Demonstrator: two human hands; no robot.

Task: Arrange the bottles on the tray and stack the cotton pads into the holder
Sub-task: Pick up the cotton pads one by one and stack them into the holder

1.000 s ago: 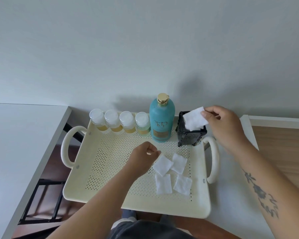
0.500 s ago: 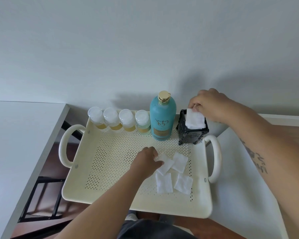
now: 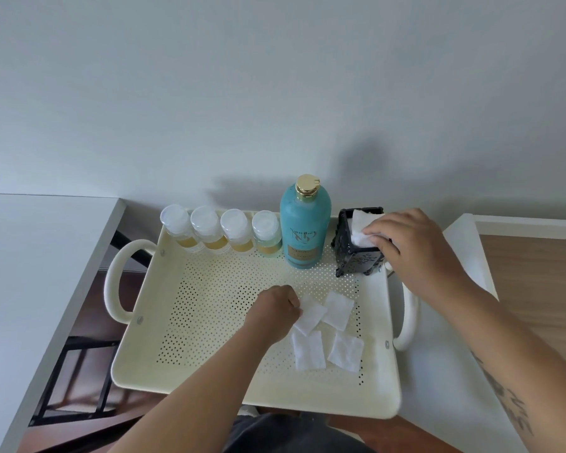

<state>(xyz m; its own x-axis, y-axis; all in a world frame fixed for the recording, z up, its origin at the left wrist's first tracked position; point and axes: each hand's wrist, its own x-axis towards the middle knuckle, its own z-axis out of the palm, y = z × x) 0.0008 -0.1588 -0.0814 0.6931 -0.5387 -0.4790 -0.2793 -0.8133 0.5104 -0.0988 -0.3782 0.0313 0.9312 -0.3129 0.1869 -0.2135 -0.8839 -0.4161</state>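
White tabletops (image 3: pixel 30 273) flank a cream perforated tray (image 3: pixel 209 371), on whose near half the left hand (image 3: pixel 272 312) curls its fingers and pinches the edge of one cotton pad (image 3: pixel 311 317), with three loose pads (image 3: pixel 346 351) lying flat close around it. Farther back, at the tray's right corner, the right hand (image 3: pixel 415 253) lays nearly straight fingers on the top pad (image 3: pixel 361 223), which sticks out of the black holder (image 3: pixel 360 259). Along the back rim a teal bottle (image 3: pixel 304 227) stands just left of the holder, then four small capped bottles (image 3: pixel 221 230) in an upright row before a pale wall (image 3: pixel 275 93).
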